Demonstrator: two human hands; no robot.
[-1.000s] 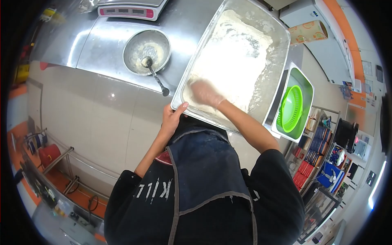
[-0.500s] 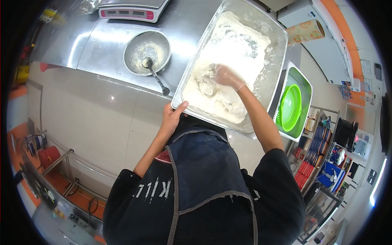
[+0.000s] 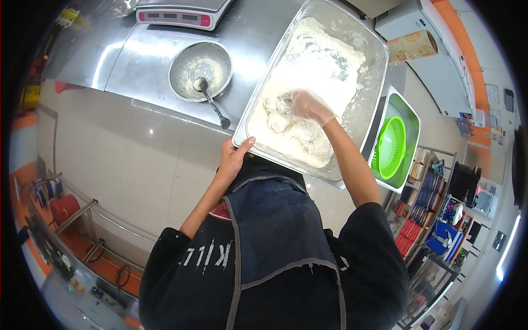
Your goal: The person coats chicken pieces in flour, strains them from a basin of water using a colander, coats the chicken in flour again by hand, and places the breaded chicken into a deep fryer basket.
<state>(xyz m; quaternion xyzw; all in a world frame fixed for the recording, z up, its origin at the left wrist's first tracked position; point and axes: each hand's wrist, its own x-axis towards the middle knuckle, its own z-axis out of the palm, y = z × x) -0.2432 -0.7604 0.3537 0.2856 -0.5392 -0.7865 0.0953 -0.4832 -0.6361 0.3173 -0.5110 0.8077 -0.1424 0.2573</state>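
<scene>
My gloved right hand (image 3: 309, 105) grasps floured pieces (image 3: 291, 127) in the tray (image 3: 379, 66) | my left hand (image 3: 232, 158) grips its near corner | bowl (image 3: 200, 64) beyond my left hand

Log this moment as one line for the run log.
left hand: grips near corner of metal tray | right hand: gloved, in flour, over floured pieces | nearby: bowl with spoon, scale

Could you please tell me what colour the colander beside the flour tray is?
Bright green: the colander shows clearly in the head view.
</scene>
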